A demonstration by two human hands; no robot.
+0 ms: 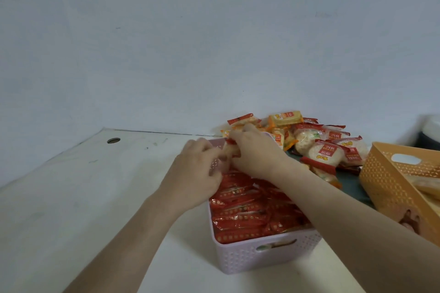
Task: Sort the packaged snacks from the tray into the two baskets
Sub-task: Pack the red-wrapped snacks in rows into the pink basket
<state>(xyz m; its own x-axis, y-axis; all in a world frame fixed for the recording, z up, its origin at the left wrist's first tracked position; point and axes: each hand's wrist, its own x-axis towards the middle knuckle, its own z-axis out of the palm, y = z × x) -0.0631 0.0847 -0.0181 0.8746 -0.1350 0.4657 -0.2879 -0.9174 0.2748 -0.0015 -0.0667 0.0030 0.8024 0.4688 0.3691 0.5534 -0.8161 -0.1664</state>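
- Lilac basket [266, 257]: nearest thing and my reference for everything below. Red packets [250, 216] are stacked up to the rim, so this side of the sort looks mostly done.
- Left hand [197, 173] and right hand [254, 150] meet over the basket's far end. Both have fingers curled around one red-ended packet [229, 150], held just above the stack and not yet let go. Motion blur hides the exact finger placement.
- Orange basket [385, 185]: right of the lilac basket, apart from it, partly cut off by the frame edge. A few pale packets [426, 184] lie inside, so it looks far less full.
- Tray [352, 188]: dark surface behind and to the right of the lilac basket. It still carries a sizeable pile of snacks [321, 145], red-ended white rounds mixed with yellow packs.
- My read: past halfway on red, with plenty of mixed stock left to sort.
- Obstacles: little room left in the lilac basket, so further packets may slide off the top. The right forearm crosses above the stack, and the pile crowds the basket's far-right corner.
- Table [95, 197]: white, with a cable hole [113, 140] far left of the basket.
- Dark object [428, 135]: beyond the orange basket at the frame edge, can't identify.
- Wall [214, 31]: plain, behind everything.
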